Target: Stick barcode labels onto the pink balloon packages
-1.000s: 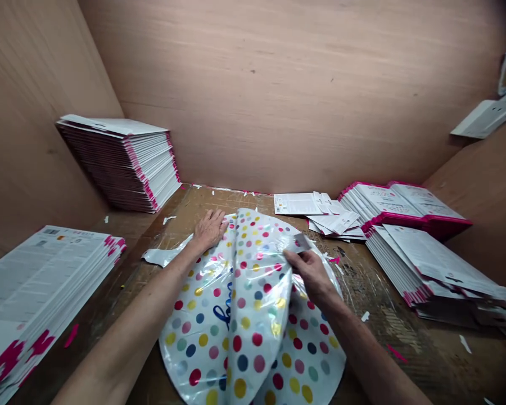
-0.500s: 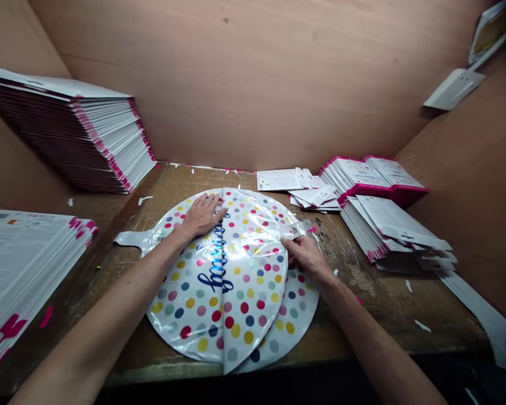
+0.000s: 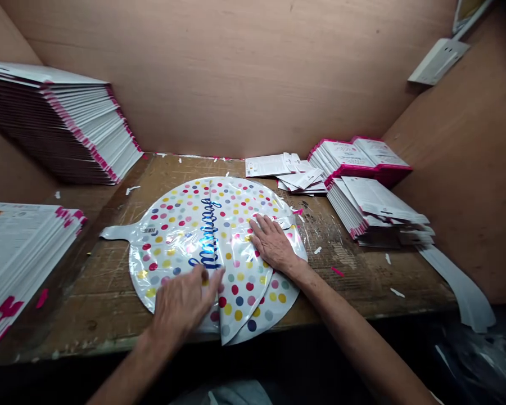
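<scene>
One dotted foil balloon (image 3: pixel 231 253) lies flat on the bench (image 3: pixel 362 298) beneath both hands, its long axis running sideways from the tail (image 3: pixel 118 232) at left to the overlapped layers (image 3: pixel 247 289) at right. The right hand (image 3: pixel 274 244) rests palm down on those layers, grip spread — the left hand (image 3: pixel 177 295), nearer the tail, is blurred over the near side, thumb and fingers parted; I cannot tell whether it touches

Left hand (image 3: pixel 181 301) blurred; near-left card stack (image 3: pixel 21 253) cut off.
</scene>
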`<state>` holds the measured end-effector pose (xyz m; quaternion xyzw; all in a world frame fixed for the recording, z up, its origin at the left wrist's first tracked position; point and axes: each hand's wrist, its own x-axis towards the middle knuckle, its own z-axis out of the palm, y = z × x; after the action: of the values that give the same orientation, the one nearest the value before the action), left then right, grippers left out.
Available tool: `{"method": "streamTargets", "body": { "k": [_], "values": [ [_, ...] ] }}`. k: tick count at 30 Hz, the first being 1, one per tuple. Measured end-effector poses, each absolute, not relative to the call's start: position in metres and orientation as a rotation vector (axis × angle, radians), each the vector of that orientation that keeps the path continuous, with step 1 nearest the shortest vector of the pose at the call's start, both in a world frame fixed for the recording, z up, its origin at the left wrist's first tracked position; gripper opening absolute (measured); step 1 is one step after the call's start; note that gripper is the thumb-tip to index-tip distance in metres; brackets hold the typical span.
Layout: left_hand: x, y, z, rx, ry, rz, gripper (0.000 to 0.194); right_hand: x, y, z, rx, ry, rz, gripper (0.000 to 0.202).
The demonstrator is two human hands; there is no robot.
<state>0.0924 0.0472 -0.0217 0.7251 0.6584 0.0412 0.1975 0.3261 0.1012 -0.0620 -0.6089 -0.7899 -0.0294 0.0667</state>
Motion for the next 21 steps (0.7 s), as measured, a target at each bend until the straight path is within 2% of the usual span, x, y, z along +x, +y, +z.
{"method": "streamTargets", "body": {
  "k": [4,9,14,17,21],
  "values": [
    [0.093,-0.017,-0.032,1.785,1.855,0.150,0.049,0.312,0.103,-0.076,-1.976,-2.271,-0.062,0.049],
    [0.078,-0.010,-0.034,1.518,1.676,0.332,0.052,0.289,0.096,-0.065,-1.942,-2.222,0.015,0.051],
    [0.071,-0.010,-0.024,1.441,1.541,0.344,0.080,0.302,0.093,-0.058,-1.841,-2.170,0.108,0.050],
    [0.087,-0.018,-0.027,1.369,1.524,0.328,0.074,0.321,0.092,-0.048,-1.755,-2.063,0.058,0.044],
    [0.101,-0.021,-0.033,1.202,1.439,0.382,0.059,0.339,0.068,-0.028,-1.420,-2.018,0.086,0.044]
  ]
}}
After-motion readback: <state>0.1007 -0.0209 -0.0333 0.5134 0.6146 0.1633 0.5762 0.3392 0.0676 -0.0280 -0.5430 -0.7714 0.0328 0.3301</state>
